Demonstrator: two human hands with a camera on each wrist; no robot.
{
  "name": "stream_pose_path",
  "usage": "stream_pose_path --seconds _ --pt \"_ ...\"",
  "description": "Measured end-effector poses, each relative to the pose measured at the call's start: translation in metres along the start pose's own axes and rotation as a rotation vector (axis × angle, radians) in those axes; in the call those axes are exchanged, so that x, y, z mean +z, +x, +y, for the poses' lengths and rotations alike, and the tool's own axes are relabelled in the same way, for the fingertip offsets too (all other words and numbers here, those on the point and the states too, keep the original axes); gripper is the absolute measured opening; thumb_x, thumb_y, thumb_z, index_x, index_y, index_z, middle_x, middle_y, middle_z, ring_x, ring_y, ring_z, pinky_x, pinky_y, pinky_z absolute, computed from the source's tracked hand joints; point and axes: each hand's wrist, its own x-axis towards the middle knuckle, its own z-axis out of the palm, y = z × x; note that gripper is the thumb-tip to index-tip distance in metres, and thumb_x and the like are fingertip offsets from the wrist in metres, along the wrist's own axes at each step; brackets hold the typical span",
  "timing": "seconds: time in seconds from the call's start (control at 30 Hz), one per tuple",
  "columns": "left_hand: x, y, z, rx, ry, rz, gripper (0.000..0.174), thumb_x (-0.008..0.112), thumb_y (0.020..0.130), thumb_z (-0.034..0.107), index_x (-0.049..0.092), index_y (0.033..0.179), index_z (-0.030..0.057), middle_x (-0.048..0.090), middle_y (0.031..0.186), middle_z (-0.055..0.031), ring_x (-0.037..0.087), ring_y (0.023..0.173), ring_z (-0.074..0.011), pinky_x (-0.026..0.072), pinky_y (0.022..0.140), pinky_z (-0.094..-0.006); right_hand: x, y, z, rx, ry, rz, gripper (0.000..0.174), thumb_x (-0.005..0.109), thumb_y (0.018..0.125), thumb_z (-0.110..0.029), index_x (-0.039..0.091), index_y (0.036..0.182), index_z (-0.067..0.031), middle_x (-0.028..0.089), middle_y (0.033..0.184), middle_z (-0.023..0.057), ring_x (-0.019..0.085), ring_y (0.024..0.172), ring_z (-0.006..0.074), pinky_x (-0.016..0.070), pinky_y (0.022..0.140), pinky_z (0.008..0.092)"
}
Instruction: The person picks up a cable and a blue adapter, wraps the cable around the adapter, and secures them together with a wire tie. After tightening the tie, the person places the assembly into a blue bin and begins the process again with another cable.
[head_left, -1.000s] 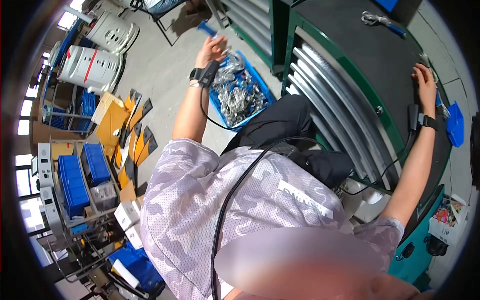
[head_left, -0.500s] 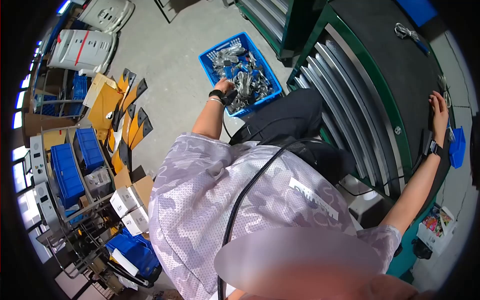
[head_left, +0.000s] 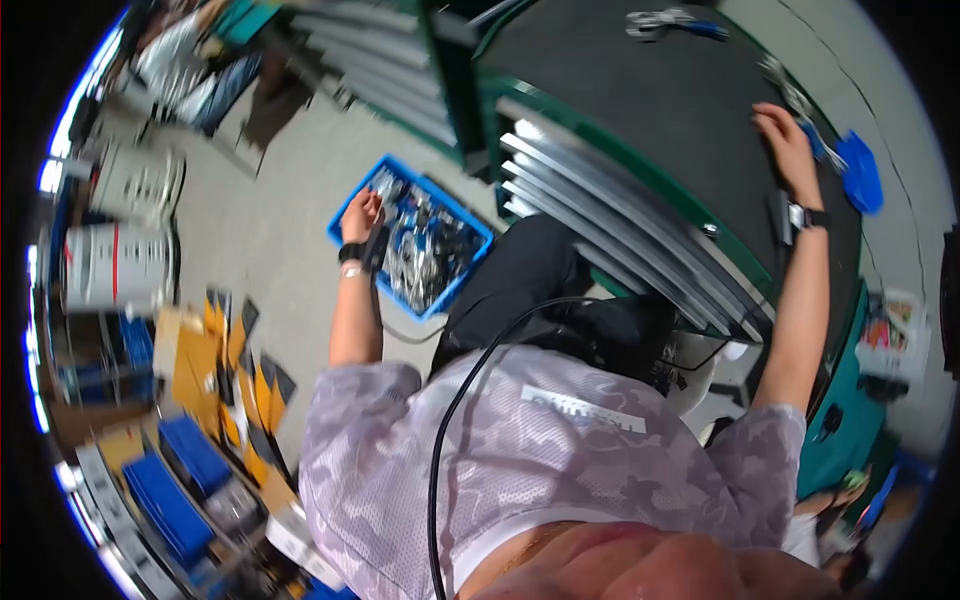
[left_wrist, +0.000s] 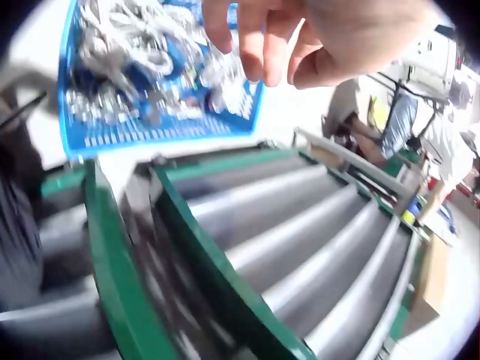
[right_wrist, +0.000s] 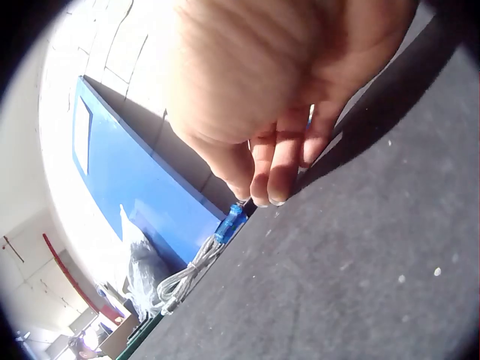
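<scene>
My left hand (head_left: 362,212) is over the left side of a blue plastic basket (head_left: 345,225) full of coiled grey cables (head_left: 425,235). In the left wrist view its fingers (left_wrist: 255,56) hang loosely curled with nothing between them, overlapping the basket's near corner. My right hand (head_left: 788,150) rests on the dark top of a green-framed bench (head_left: 620,100), fingers slightly bent and fingertips at the surface. Beside it, along the bench edge, lies a tied grey cable (head_left: 790,90). The right wrist view shows a blue connector (right_wrist: 230,223) on a bundled grey cable (right_wrist: 187,274) just past the fingertips.
Another cable bundle (head_left: 665,22) with a blue end lies at the far part of the bench top. A blue bin (head_left: 860,172) stands past the bench edge. Metal rollers (head_left: 600,210) line the bench side. Yellow and black parts (head_left: 245,375) are at the left, beyond the floor (head_left: 270,230).
A second ago my left hand held up a blue-ended cable; it then reached down into the basket and has now come up holding nothing. My right hand stays on the bench top. The head view has swung.
</scene>
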Motion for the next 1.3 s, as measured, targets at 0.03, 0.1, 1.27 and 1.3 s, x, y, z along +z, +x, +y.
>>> stream_pose_path --seconds 0.03,0.1,1.27,1.3 --pt "0.058 -0.033 0.028 0.053 -0.048 -0.068 0.031 0.056 0.092 0.016 0.054 0.122 0.0098 0.065 0.108 -0.0031 0.063 0.094 -0.0156 0.0498 0.08 -0.0348 0.002 0.001 -0.002 -0.004 -0.006 0.007 0.023 0.056 0.095 -0.017 0.062 0.114 -0.005 0.066 0.101 0.0029 0.061 0.096 0.0111 0.046 0.085 0.0237" --pt "0.155 -0.09 0.076 0.172 0.061 -0.334 0.03 0.057 0.093 0.014 0.054 0.122 0.0045 0.064 0.111 -0.0067 0.061 0.101 -0.0156 0.0482 0.087 -0.0324 0.004 -0.003 -0.007 -0.029 -0.008 0.031 0.022 0.059 0.094 -0.017 0.063 0.111 -0.0048 0.067 0.099 0.0034 0.062 0.094 0.0107 0.047 0.083 0.0242" --pt "0.632 -0.25 -0.014 1.446 0.631 -1.033 0.034 0.072 0.083 0.015 0.052 0.107 0.0018 0.062 0.089 -0.0107 0.063 0.082 -0.0192 0.0514 0.072 -0.0312 -0.022 -0.009 -0.053 0.048 1.126 0.239 0.031 0.056 0.096 -0.036 0.061 0.112 -0.0101 0.061 0.113 -0.0002 0.056 0.105 0.0102 0.0419 0.09 0.0302" --pt "0.63 -0.252 -0.013 1.424 0.659 -1.042 0.035 0.073 0.081 0.013 0.052 0.106 0.0015 0.062 0.09 -0.0121 0.063 0.082 -0.0211 0.0511 0.075 -0.0322 -0.024 -0.01 -0.055 0.019 1.093 0.239 0.03 0.057 0.096 -0.034 0.061 0.113 -0.0102 0.061 0.113 -0.0004 0.056 0.106 0.0101 0.042 0.091 0.0305"
